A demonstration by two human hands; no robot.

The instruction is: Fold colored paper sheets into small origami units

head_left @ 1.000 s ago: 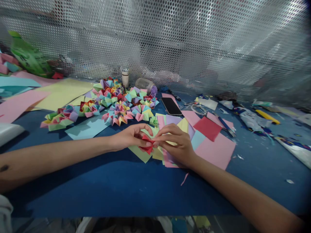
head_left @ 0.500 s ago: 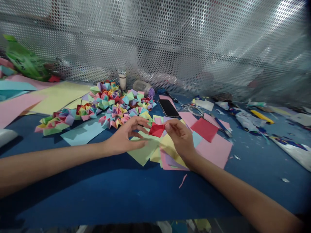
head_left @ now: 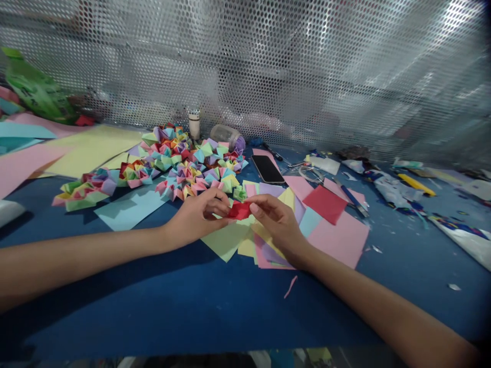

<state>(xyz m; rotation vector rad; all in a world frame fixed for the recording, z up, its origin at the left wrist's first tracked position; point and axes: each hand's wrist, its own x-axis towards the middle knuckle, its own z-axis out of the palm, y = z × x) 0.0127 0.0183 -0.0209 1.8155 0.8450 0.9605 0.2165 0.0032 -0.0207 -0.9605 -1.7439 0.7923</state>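
Note:
Between my hands is a small folded piece of red paper (head_left: 239,210), held above the sheets in the middle of the table. My left hand (head_left: 199,215) pinches its left end between thumb and fingers. At the other end, the thumb and forefinger of my right hand (head_left: 278,222) grip it. Below lie a pale green sheet (head_left: 226,240) and a stack of pink, purple and yellow squares (head_left: 274,261). A red square sheet (head_left: 325,203) rests right of my right hand. Just beyond my left hand sits a pile of multicoloured folded paper pieces (head_left: 187,176).
A black phone (head_left: 267,169) lies behind my hands. A clear jar (head_left: 226,135) on its side and a white bottle (head_left: 194,124) stand near the perforated silver sheeting (head_left: 245,61). Rightward are a blue cutter (head_left: 353,199) and a yellow tool (head_left: 416,184). A green bottle (head_left: 38,92) leans far left.
My left hand has closed from spread fingers to a pinch on the red paper. The paper and my right hand have shifted slightly left and down.

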